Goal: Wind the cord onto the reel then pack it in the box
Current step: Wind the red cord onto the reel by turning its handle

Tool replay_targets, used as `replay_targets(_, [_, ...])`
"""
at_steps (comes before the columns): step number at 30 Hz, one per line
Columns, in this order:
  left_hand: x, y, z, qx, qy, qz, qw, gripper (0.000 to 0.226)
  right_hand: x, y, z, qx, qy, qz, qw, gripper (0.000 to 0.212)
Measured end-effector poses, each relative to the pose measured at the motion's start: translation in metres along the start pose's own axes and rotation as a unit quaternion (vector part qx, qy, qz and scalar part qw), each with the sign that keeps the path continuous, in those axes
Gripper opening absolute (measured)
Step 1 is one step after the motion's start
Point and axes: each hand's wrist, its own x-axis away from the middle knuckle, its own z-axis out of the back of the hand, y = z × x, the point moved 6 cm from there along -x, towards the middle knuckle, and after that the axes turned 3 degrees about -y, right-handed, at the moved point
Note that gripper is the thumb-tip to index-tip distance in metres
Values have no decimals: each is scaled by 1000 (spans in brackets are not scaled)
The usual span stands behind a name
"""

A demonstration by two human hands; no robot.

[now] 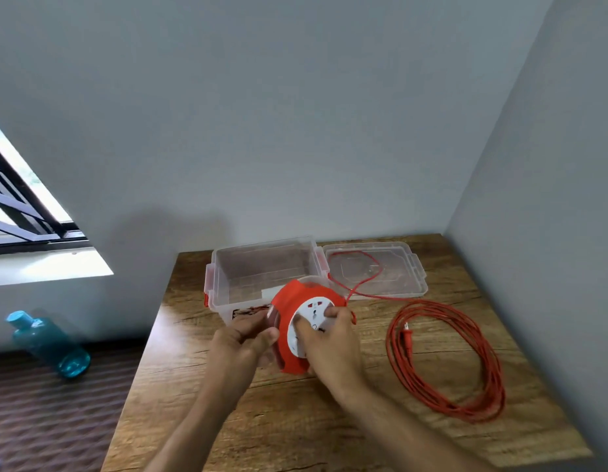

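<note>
The red reel [290, 306] with a white socket face is held above the wooden table [296, 424], tilted on edge. My left hand [243, 338] grips its left rim. My right hand [333, 338] is closed over the white face, fingers on it. The orange-red cord [445, 359] lies in a loose coil on the table to the right, its plug inside the coil's left side. A strand runs from the reel across the lid. The clear box [224, 270] with red latches stands open and empty just behind the reel.
The clear lid [415, 267] lies flat right of the box, with a cord loop on it. Walls close the table's back and right sides. A teal bottle [52, 345] lies on the floor at left, below a window.
</note>
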Motion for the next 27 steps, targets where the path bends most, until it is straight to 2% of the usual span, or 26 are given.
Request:
replay_targets(2, [3,-1,-2,-6,3,-6,1000,39,1,5,-4,-92,-16,-41,995,50])
replay_targets(6, [2,4,-8,-92,-15,-29,995,22,3,2,-3,-95,-37,-14,995,50])
replay_targets(7, [0,3,-6,-109,-4,-27,994,19,3,-1,-3,-68,-54,1,996,52])
replay_targets(8, [0,5,-4,-107,7,-18,994,16,3,-4,1,6,-59,31,998,54])
replay_targets(9, [-1,5,-2,-91,11,-10,996,10,1,-12,10,135,-46,84,986,53])
replay_targets(10, [-2,6,2,-74,11,4,997,3,0,-20,19,283,-18,160,946,49])
replay_targets(11, [-5,7,6,-65,14,6,998,12,1,-28,24,391,-10,249,886,45])
replay_targets(12, [-7,9,9,-66,13,16,998,17,5,-34,25,450,-33,339,826,46])
replay_targets(14, [-13,13,13,-93,-11,37,995,20,16,-36,25,517,-129,473,702,60])
replay_targets(15, [-15,12,13,-108,-31,47,992,21,21,-35,26,536,-164,513,650,65])
replay_targets(16, [-17,12,12,-126,-52,62,989,22,24,-33,26,550,-194,533,613,67])
replay_targets(18, [-21,12,9,-157,-86,82,980,27,26,-31,24,567,-239,551,563,70])
replay_targets(21, [-26,13,3,-177,-111,107,972,28,29,-28,21,573,-284,565,521,74])
replay_targets(24, [-32,13,4,-178,-125,132,967,31,31,-35,23,586,-281,602,464,80])
replay_targets(26, [-35,15,6,-179,-131,142,965,33,29,-39,23,584,-279,618,446,72])
replay_targets(27, [-36,16,6,-177,-135,143,964,34,26,-38,21,581,-301,600,459,64])
